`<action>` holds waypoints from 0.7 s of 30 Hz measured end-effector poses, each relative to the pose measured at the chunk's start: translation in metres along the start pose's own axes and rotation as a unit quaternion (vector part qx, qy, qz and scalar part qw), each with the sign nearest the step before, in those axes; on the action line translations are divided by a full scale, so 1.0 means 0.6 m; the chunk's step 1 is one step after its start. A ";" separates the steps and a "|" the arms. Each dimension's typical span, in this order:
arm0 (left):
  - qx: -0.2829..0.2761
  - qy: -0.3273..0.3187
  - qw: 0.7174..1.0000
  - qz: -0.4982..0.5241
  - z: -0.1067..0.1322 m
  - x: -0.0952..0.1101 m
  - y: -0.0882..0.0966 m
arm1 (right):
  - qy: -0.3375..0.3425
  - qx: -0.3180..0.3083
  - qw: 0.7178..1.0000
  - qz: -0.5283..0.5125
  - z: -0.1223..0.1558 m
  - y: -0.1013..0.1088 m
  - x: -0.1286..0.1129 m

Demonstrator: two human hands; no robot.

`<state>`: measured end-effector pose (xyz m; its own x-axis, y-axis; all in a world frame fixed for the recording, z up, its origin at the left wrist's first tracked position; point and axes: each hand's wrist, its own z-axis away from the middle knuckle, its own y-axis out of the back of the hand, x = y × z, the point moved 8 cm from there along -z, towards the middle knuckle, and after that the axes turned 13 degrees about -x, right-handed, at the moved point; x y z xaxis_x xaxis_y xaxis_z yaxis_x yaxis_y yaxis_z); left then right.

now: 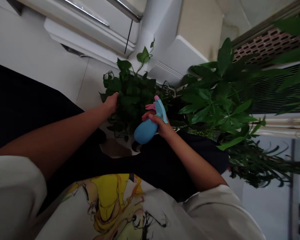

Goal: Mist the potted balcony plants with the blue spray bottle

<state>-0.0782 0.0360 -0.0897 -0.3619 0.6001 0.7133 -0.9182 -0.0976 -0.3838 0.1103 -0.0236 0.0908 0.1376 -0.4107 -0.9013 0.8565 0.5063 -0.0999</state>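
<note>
A blue spray bottle [145,131] with a pink trigger and nozzle is in my right hand [163,126], its fingers wrapped about the neck near the trigger. The nozzle points up and away from me, toward a leafy green potted vine [132,91]. At the vine's left side, my left hand [112,103] reaches in among the leaves. Its fingertips are hidden by foliage, so I cannot see whether they grip a leaf or only touch it. The vine's pot is hidden under its leaves.
To the right stands a bushy plant with long leaves [212,96], close to my right arm. Beyond the vine is a white appliance or cabinet [90,30] with metal handles. Pale floor tiles [52,56] lie at the left. A brown lattice [270,46] shows at upper right.
</note>
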 end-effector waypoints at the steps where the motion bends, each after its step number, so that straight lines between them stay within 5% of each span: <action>1: 0.013 0.004 1.000 0.011 0.005 0.008 -0.002 | -0.004 -0.004 1.000 -0.002 -0.001 -0.002 0.003; 13: -0.004 -0.028 0.997 0.070 0.035 0.049 -0.034 | -0.038 -0.060 0.993 0.092 -0.008 -0.029 0.037; 21: 0.020 -0.036 0.993 0.112 0.039 0.054 -0.049 | -0.076 0.007 0.994 0.074 -0.015 -0.008 0.048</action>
<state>-0.0665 0.0397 -0.0417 -0.5666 0.5012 0.6540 -0.8188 -0.2539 -0.5148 0.1057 -0.0313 0.0616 0.3358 -0.4425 -0.8315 0.8280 0.5596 0.0366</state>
